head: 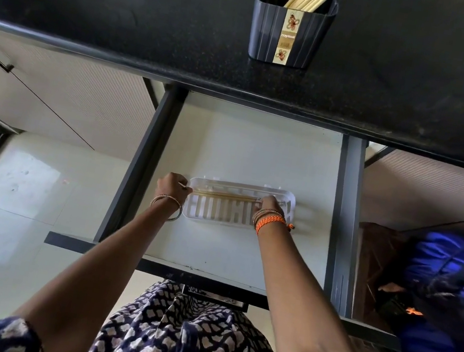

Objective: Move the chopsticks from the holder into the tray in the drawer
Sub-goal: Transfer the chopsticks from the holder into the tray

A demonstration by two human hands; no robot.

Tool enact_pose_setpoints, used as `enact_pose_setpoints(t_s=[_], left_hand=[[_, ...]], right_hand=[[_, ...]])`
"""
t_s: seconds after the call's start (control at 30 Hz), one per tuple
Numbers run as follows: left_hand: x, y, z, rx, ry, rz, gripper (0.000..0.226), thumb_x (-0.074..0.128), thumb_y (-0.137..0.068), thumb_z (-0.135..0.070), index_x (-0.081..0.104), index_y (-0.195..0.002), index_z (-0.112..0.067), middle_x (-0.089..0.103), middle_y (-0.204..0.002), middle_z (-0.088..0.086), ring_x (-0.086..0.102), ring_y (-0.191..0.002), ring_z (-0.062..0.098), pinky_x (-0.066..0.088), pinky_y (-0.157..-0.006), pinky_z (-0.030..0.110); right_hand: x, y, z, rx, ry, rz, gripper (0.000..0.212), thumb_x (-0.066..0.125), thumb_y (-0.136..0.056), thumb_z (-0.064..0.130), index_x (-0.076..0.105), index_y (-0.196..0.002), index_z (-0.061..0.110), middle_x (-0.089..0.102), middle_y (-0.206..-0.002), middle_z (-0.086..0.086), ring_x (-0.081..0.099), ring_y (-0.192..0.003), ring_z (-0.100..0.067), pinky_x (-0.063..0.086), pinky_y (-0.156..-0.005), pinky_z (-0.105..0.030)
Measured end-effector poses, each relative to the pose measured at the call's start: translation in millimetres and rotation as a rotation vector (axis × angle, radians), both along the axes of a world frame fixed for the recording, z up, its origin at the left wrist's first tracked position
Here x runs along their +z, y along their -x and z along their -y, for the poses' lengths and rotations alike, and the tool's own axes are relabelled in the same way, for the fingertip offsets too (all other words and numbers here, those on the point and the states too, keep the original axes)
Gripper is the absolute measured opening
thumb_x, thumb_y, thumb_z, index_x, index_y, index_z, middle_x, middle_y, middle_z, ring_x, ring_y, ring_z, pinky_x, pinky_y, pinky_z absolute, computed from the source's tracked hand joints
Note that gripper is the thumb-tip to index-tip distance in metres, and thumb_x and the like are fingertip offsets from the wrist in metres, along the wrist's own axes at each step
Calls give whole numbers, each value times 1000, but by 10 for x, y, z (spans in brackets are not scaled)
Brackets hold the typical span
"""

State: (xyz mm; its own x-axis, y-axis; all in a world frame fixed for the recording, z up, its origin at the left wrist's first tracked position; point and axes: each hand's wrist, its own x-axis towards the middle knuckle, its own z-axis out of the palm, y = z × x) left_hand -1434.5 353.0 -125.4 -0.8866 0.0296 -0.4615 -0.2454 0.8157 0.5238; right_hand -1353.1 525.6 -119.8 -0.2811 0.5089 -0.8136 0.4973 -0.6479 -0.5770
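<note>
Left grip: the left hand (171, 185) is closed on the left tip of a small bundle of chopsticks (225, 195), at the left end of the tray (237, 218), in the middle of the frame.
Right grip: the right hand (269, 205) is pinched on the right end of the same bundle, over the right part of the tray.
Held chopsticks: the bundle is stretched between both hands, inside or just above the tray; contact with its slatted floor cannot be told.
Long axis: the bundle is laid left to right across the frame, in line with the tray's long side.
Tray: it is seen on the pale floor of the open drawer (259, 155), at mid frame.
Holder: the holder (289, 35) is stood on the dark worktop (131, 3) at upper centre, with more chopsticks upright in it.
Coming move: a release into the tray is judged next; the holder lies straight up-frame, the right hand slightly nearer.
</note>
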Motion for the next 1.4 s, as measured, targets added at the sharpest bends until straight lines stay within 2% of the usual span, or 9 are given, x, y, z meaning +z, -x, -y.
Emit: enact_pose_setpoints(t_s=[0.13, 0.23, 0.37, 0.5, 0.57, 0.7, 0.87, 1.13, 1.4], left_hand=[[313, 57, -181, 6, -154, -184, 26, 54, -88, -4, 62, -112, -3, 68, -113, 20, 65, -104, 32, 51, -92, 36], [885, 324, -578, -89, -352, -447, 29, 48, -87, 2, 63, -110, -5, 69, -110, 16, 66, -99, 28, 51, -83, 26], [1835, 881, -1210, -303, -467, -724, 32, 46, -85, -1, 63, -112, -8, 70, -108, 13, 66, -96, 24, 46, -80, 20], [2264, 1391, -1522, -489, -385, -769, 42, 46, -87, -5, 53, -128, -12, 59, -130, 11, 57, -116, 27, 47, -95, 32], [2246, 1605, -1587, -574, -258, -737, 44, 48, -89, -9, 48, -133, -12, 53, -136, 12, 52, -123, 29, 44, -100, 37], [2027, 1883, -1635, -774, 30, -599, 45, 49, -92, -21, 43, -136, -17, 45, -144, 8, 34, -139, 26, 34, -111, 44], [1859, 1924, -1573, -771, -126, -701, 36, 47, -94, -13, 53, -129, -16, 54, -136, 13, 48, -129, 29, 45, -101, 42], [1839, 1913, -1588, -709, -152, -764, 33, 48, -94, -8, 59, -123, -19, 61, -129, 8, 63, -110, 31, 54, -88, 39], [1769, 1796, -1556, -654, -207, -768, 42, 46, -93, -3, 49, -133, -18, 43, -147, 5, 34, -140, 24, 41, -108, 42]], right_hand=[[321, 99, 7, -142, 211, -87, 24, 42, -89, 9, 42, -65, 11, 38, -70, -5, 39, -57, -17, 41, -47, -22], [928, 478, -196, -84, 269, -370, 25, 41, -88, 9, 46, -64, 14, 48, -69, -5, 49, -59, -16, 45, -54, -25], [1883, 1254, -678, -83, -267, -588, 22, 52, -90, 6, 60, -70, 14, 58, -59, -1, 56, -52, -10, 49, -51, -25], [2303, 1832, -1205, -53, -861, -403, 23, 52, -86, 4, 72, -97, -3, 73, -99, -18, 67, -96, -30, 51, -89, -39], [2343, 2038, -1415, 71, -973, -287, 21, 54, -87, 7, 70, -85, -6, 71, -89, -22, 64, -94, -38, 48, -80, -37], [2260, 2351, -1707, 281, -911, -161, 31, 65, -87, 29, 65, -72, 3, 65, -76, -14, 63, -82, -27, 45, -77, -30], [2160, 2539, -1822, 206, -864, -163, 38, 72, -81, 29, 71, -108, 2, 71, -112, -14, 69, -103, -27, 50, -78, -25], [2193, 2617, -1864, 134, -794, -155, 29, 71, -80, 11, 68, -105, -3, 72, -106, -18, 72, -90, -27, 60, -79, -36], [2621, 2169, -1804, -48, -819, -332, 23, 68, -81, 10, 69, -93, -10, 73, -95, -23, 73, -88, -32, 59, -82, -46]])
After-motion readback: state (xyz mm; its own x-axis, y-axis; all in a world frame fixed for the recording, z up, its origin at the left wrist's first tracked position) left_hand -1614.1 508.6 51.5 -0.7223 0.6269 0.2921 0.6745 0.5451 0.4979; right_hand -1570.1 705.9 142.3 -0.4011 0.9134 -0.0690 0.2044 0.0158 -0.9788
